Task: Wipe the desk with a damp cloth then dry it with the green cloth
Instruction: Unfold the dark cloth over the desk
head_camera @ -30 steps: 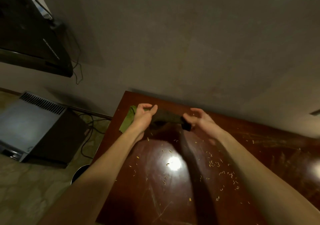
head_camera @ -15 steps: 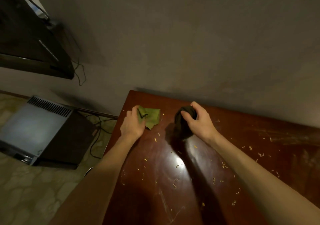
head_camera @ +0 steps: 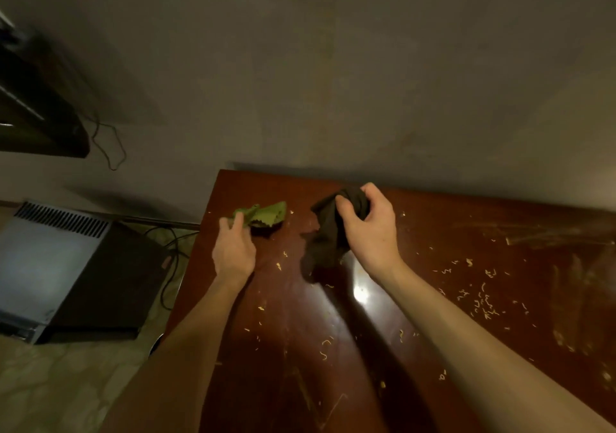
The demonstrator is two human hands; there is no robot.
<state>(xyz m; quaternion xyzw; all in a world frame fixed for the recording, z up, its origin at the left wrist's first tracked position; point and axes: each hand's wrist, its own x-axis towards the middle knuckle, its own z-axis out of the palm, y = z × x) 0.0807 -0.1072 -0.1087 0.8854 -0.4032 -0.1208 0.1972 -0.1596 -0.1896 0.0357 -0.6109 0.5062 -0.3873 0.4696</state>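
Off to the left, one grey box [head_camera: 66, 266] is seen on the floor beside the desk [head_camera: 283, 382]. At the desk's far left corner the green cloth [head_camera: 266, 214] is now laid down, where half a second ago it was held up in the left hand [head_camera: 233, 252]. That hand's fingers [head_camera: 238, 221] are loosely curled at the cloth's left end, and whether it is pinched or merely touched cannot be told. Just to the right, the dark cloth [head_camera: 325, 242] has been gathered into a bunch and is gripped in the curled fingers of the right hand [head_camera: 370, 229], its tail hanging to the wood. A second ago both hands were joined on it; now the two cloths are parted. The damp wipe is judged ready to begin, with drying kept for later. Nothing looks wiped yet: crumbs [head_camera: 483, 299] are scattered across the middle and right, too many to be counted. Tallied: two hands, two cloths, one desk, one box.
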